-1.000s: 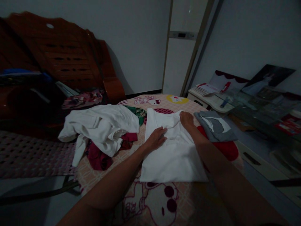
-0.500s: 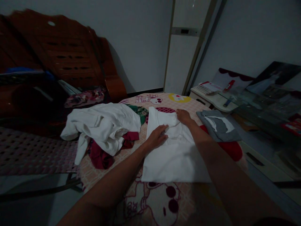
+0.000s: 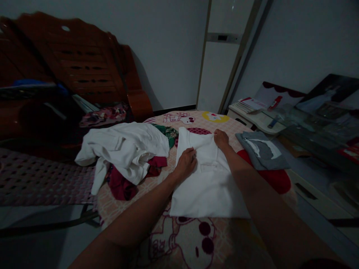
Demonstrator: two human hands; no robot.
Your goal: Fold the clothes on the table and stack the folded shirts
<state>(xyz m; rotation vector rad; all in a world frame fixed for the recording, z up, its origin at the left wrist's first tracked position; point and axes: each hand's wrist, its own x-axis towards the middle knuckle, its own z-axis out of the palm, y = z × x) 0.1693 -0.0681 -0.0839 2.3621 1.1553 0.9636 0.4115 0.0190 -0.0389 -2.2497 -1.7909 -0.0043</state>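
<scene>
Both forearms reach forward over the table (image 3: 174,116). Right hand (image 3: 221,139) pinches the white garment (image 3: 209,194) at its far edge; left hand (image 3: 187,163) rests on its left part, fingers curled, can't tell if gripping. Garment lies flat under and between both. Versus half a second ago: left fingertips shifted left, cloth between hands smoother.

Two hands (image 3: 186,163) (image 3: 221,139), two white garments (image 3: 207,196) (image 3: 126,144), one grey garment (image 3: 262,151) and one table (image 3: 237,125) show.
</scene>
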